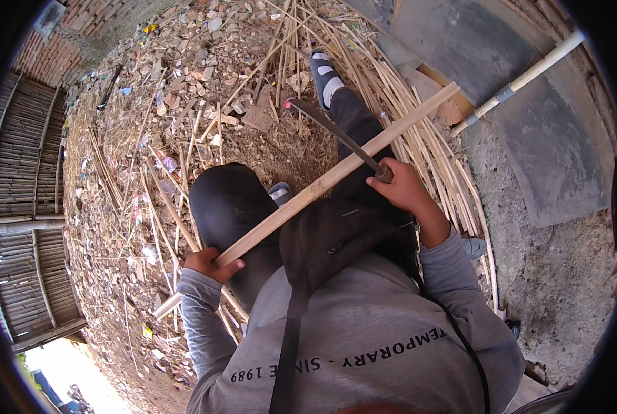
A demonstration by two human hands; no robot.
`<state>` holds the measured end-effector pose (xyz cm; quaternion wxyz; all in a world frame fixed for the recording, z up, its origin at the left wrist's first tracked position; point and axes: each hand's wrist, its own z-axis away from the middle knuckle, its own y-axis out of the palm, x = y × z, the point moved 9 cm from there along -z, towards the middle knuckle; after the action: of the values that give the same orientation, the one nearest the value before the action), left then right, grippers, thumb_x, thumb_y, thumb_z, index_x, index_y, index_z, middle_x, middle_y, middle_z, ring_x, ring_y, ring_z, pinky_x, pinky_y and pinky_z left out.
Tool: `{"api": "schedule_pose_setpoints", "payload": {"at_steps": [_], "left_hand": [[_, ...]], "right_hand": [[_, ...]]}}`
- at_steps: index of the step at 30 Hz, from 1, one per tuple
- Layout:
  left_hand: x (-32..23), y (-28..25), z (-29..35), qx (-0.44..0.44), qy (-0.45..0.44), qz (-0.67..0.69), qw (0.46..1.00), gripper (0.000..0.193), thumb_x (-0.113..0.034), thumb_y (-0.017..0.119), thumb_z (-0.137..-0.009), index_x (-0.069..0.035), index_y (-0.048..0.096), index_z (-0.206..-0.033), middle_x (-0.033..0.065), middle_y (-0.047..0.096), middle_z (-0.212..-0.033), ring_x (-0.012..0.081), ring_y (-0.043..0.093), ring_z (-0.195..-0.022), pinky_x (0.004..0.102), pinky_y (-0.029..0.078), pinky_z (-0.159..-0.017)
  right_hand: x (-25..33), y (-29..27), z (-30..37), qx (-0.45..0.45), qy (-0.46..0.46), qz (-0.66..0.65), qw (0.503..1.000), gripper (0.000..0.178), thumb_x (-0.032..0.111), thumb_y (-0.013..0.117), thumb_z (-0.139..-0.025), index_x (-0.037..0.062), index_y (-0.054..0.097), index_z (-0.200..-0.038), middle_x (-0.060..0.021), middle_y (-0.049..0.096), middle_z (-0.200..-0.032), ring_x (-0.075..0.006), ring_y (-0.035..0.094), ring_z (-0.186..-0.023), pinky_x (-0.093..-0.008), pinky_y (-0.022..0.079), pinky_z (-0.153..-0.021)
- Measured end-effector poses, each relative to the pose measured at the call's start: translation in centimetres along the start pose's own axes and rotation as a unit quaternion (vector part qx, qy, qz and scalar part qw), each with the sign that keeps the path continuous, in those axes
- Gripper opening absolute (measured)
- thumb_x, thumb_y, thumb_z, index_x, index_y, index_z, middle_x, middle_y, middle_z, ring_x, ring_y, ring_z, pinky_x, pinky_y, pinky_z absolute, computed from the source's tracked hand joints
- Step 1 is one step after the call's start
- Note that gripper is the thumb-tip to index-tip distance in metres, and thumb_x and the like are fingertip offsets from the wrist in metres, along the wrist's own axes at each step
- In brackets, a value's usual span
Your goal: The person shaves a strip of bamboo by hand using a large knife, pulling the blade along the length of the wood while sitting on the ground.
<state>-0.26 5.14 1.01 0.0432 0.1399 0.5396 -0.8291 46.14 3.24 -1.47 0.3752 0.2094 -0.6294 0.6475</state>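
Note:
A long, pale bamboo slat runs slantwise across my lap, from low left to upper right. Near its lower end my left hand is closed around it, and a short length sticks out beyond the fist. My right hand grips the dark handle of a long-bladed knife. The blade crosses over the slat and points up and left, with a pinkish spot at its tip. Whether the blade touches the slat I cannot tell. My legs in dark trousers are beneath, one stretched forward with a sandal.
Several bamboo strips lie bundled along my right, others scattered on the left over rubble-strewn ground. A pale pole and grey slabs are at right. A bamboo-slat wall stands at left. A black bag hangs at my waist.

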Motion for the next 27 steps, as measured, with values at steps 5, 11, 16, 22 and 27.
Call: {"api": "schedule_pose_setpoints", "payload": {"at_steps": [5, 11, 16, 22, 27], "left_hand": [[-0.2, -0.1, 0.0, -0.004, 0.003, 0.004, 1.0, 0.073, -0.069, 0.082, -0.061, 0.001, 0.069, -0.076, 0.0181, 0.062, -0.063, 0.0347, 0.067, -0.063, 0.0434, 0.051, -0.061], [0.0, -0.1, 0.1, -0.011, 0.006, -0.002, 1.0, 0.072, -0.068, 0.083, -0.061, 0.001, 0.069, -0.074, 0.0179, 0.062, -0.063, 0.0354, 0.067, -0.063, 0.0433, 0.051, -0.062], [0.1, 0.0, -0.1, -0.016, 0.013, 0.002, 1.0, 0.071, -0.066, 0.084, -0.059, 0.001, 0.07, -0.075, 0.0178, 0.063, -0.064, 0.0359, 0.068, -0.065, 0.0432, 0.052, -0.063], [-0.3, 0.0, -0.2, -0.011, 0.023, -0.016, 1.0, 0.075, -0.073, 0.081, -0.061, -0.001, 0.072, -0.078, 0.0163, 0.065, -0.063, 0.0342, 0.069, -0.063, 0.0416, 0.054, -0.062], [0.1, 0.1, 0.1, -0.001, 0.011, 0.014, 1.0, 0.07, -0.068, 0.085, -0.061, -0.001, 0.071, -0.078, 0.0158, 0.065, -0.064, 0.0322, 0.068, -0.062, 0.0407, 0.053, -0.062]], "right_hand": [[-0.1, 0.0, 0.0, -0.004, -0.003, 0.002, 1.0, 0.033, 0.031, 0.08, -0.08, 0.0027, 0.065, -0.09, -0.0172, 0.063, -0.071, -0.0382, 0.064, -0.07, -0.0443, 0.049, -0.064], [0.2, 0.2, 0.0, -0.006, -0.008, -0.009, 1.0, 0.032, 0.03, 0.08, -0.081, 0.0026, 0.065, -0.09, -0.0174, 0.063, -0.07, -0.0375, 0.065, -0.069, -0.0434, 0.049, -0.063], [1.4, 0.1, 0.9, -0.011, -0.034, 0.06, 0.998, 0.03, 0.031, 0.078, -0.082, 0.0046, 0.064, -0.087, -0.0169, 0.064, -0.069, -0.0401, 0.065, -0.07, -0.0461, 0.049, -0.062], [0.7, -2.7, 0.9, -0.012, 0.006, 0.106, 0.994, 0.024, 0.029, 0.076, -0.082, 0.0084, 0.065, -0.085, -0.0169, 0.065, -0.071, -0.0402, 0.065, -0.073, -0.0487, 0.048, -0.063], [4.1, -3.0, 2.0, 0.041, -0.053, 0.177, 0.982, 0.026, 0.029, 0.077, -0.081, 0.0067, 0.065, -0.085, -0.0177, 0.065, -0.072, -0.0404, 0.065, -0.074, -0.0484, 0.048, -0.064]]}}
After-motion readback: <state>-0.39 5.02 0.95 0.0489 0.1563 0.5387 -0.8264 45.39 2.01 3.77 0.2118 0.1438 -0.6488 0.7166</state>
